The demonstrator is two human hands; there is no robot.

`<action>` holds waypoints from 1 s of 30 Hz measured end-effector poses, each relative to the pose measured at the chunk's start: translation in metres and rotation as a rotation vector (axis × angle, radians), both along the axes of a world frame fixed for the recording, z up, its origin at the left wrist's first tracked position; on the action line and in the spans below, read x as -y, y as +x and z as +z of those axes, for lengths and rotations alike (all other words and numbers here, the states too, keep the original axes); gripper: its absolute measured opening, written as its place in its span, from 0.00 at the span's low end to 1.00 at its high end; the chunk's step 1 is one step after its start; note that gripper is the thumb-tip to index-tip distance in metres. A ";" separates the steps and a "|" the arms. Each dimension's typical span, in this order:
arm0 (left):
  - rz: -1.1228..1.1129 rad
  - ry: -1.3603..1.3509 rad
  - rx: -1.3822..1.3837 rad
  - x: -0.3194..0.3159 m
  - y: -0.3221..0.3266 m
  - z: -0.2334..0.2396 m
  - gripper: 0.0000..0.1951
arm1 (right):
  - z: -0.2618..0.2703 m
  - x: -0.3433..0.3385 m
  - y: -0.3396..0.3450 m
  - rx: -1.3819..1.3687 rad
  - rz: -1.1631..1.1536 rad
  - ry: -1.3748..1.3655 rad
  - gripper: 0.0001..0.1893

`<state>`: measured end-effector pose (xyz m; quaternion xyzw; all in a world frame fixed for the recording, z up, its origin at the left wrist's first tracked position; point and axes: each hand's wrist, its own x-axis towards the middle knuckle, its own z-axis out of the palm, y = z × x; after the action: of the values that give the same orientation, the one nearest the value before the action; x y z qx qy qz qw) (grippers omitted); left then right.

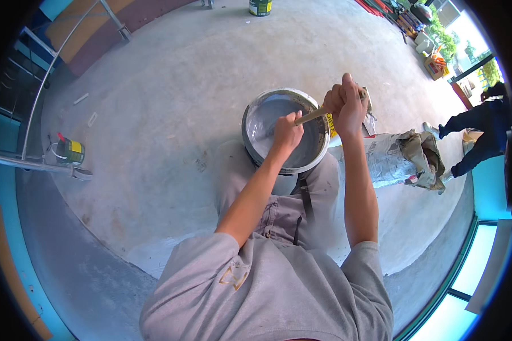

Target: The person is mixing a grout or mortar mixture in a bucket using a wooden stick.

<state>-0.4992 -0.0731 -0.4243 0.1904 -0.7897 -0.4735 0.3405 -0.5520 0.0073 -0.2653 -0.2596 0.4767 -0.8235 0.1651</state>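
Note:
A round bucket (pixel 248 140) with a smeared rim stands between my knees. Wet grey mix (pixel 260 120) lies inside it. Both hands grip one wooden stick (pixel 311 116) that slants down into the bucket. My left hand (pixel 288 133) is closed low on the stick, over the mix. Higher up, beyond the bucket's right rim, my right hand (pixel 347 106) holds the stick near its top end. The stick's lower end is hidden by my left hand and the mix. Behind my right hand, a flat tool (pixel 369 123) is partly visible.
An opened paper sack (pixel 386 160) lies right of the bucket. A small pail (pixel 74 152) stands far left beside a metal scaffold frame (pixel 47 81); another pail (pixel 260 7) is at the top. Boxes and supplies (pixel 435 66) line the upper right. Another person (pixel 478 123) is at the far right.

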 end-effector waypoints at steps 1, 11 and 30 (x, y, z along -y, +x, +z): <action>0.049 0.013 0.085 -0.015 0.004 0.004 0.19 | 0.001 -0.003 -0.008 0.036 -0.001 0.035 0.26; 0.065 -0.013 -0.166 -0.004 -0.031 -0.010 0.18 | -0.003 0.002 0.022 -0.333 -0.107 0.196 0.24; -0.006 -0.097 -0.001 -0.005 -0.015 -0.011 0.16 | -0.012 -0.025 -0.013 -0.050 -0.003 0.038 0.24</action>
<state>-0.5138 -0.0677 -0.4352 0.1714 -0.8120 -0.4358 0.3484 -0.5649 0.0322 -0.2775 -0.2761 0.4968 -0.8077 0.1569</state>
